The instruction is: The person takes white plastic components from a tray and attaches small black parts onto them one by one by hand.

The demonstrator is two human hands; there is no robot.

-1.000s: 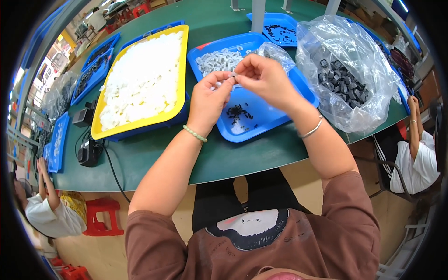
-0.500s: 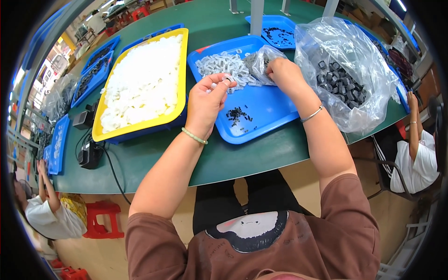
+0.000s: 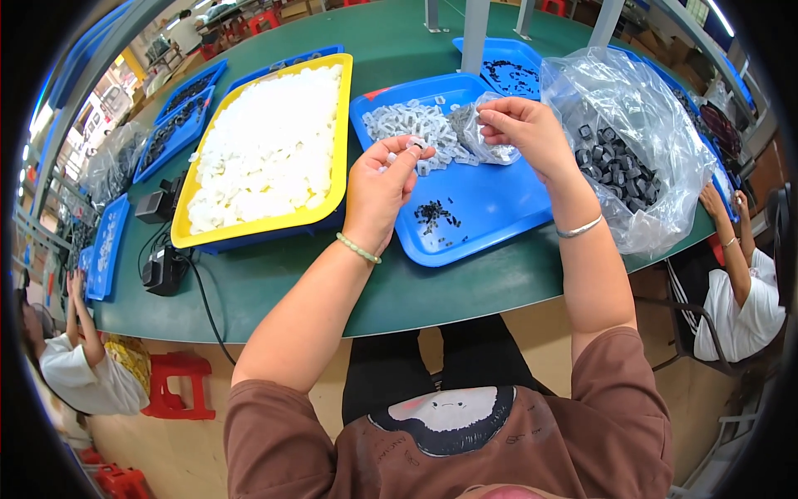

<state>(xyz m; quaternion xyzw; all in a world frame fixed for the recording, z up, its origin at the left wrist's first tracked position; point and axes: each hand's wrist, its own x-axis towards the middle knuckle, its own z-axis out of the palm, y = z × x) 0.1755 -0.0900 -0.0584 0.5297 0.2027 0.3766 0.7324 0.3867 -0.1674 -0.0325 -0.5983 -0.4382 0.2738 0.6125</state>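
My left hand [image 3: 381, 191] is closed over the left side of a blue tray [image 3: 499, 195], its thumb and forefinger pinching small white plastic pieces [image 3: 391, 158]. A dark spot shows at those fingertips. My right hand [image 3: 532, 137] is lifted just above a clear bag of small greyish parts [image 3: 472, 133] in the tray, thumb and fingertips pressed together. Whatever they pinch is too small to make out. Beside the bag lies a heap of translucent whitish plastic pieces [image 3: 416, 125]. Small black parts [image 3: 434, 216] are scattered nearer to me in the same tray.
A yellow tray [image 3: 343, 158] full of white pieces stands at the left. At the right, a large clear bag [image 3: 665, 200] holds black blocky parts [image 3: 619, 170]. A metal post [image 3: 474, 37] rises behind the blue tray. Black adapters [image 3: 164, 273] with a cable lie at far left. Co-workers sit on both sides.
My right hand has risen out of the small clear bag and moved slightly back, fingertips pinched. My left hand keeps its pinch on the white pieces. The whole view has shifted a little.
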